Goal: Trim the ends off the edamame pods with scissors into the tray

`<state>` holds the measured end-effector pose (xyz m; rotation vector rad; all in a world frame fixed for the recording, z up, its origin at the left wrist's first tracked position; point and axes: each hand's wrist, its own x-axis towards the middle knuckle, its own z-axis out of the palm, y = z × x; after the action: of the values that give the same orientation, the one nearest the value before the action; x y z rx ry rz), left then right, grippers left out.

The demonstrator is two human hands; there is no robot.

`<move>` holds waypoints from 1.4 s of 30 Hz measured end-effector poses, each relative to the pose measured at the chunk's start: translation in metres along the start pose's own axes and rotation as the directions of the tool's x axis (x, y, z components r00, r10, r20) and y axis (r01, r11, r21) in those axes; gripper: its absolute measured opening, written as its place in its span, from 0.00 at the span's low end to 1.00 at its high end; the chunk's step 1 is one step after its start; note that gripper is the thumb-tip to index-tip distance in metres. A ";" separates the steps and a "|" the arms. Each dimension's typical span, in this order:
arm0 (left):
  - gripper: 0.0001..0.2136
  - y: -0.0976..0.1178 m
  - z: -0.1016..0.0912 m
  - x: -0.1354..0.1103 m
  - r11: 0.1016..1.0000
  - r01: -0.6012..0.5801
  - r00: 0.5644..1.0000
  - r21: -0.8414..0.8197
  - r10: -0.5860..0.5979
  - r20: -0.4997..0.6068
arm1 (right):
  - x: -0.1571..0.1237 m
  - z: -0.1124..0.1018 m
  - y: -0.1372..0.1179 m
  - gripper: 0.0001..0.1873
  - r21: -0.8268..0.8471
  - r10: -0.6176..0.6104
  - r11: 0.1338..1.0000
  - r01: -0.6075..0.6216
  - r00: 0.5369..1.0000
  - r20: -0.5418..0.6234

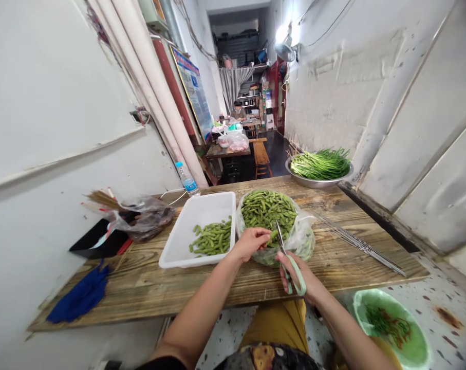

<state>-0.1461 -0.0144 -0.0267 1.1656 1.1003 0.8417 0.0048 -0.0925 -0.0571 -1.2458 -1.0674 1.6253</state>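
Observation:
Between the fingertips of my left hand (253, 242) is a green edamame pod (272, 238), held over the near side of a plastic bag (305, 232) heaped with edamame pods (269, 209). My right hand (299, 275) grips scissors (294, 272) with pale green handles. Their blades point up and away, close beside the held pod; whether they touch it I cannot tell. Left of the bag stands a white plastic tray (186, 218), with loose edamame pods (213, 237) gathered in its right part.
Metal skewers (361, 244) lie on the wooden table (148, 288) at right, near a steel bowl (321, 181) of green stalks. A water bottle (188, 180), black box (101, 236) and blue cloth (80, 294) are at left. A green-lined bin (390, 329) stands below. Another person (238, 112) sits far back.

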 end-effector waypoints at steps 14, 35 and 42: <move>0.16 0.003 -0.015 -0.006 0.985 0.139 0.981 -0.100 -0.123 0.148 | -0.002 0.003 0.001 0.24 -0.100 0.020 0.995 -0.021 1.000 -0.005; 0.15 -0.008 0.015 -0.015 0.883 0.010 0.983 -0.470 -0.096 -0.159 | -0.006 0.001 -0.005 0.28 -0.005 0.079 0.997 -0.079 0.995 0.063; 0.08 0.008 -0.039 -0.019 0.802 -0.069 0.667 0.593 0.479 -0.571 | -0.003 -0.001 0.006 0.29 0.066 0.104 0.992 -0.108 0.992 0.070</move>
<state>-0.1887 -0.0199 -0.0159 1.5600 1.9086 1.3592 0.0059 -0.0973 -0.0621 -1.2283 -0.9907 1.7804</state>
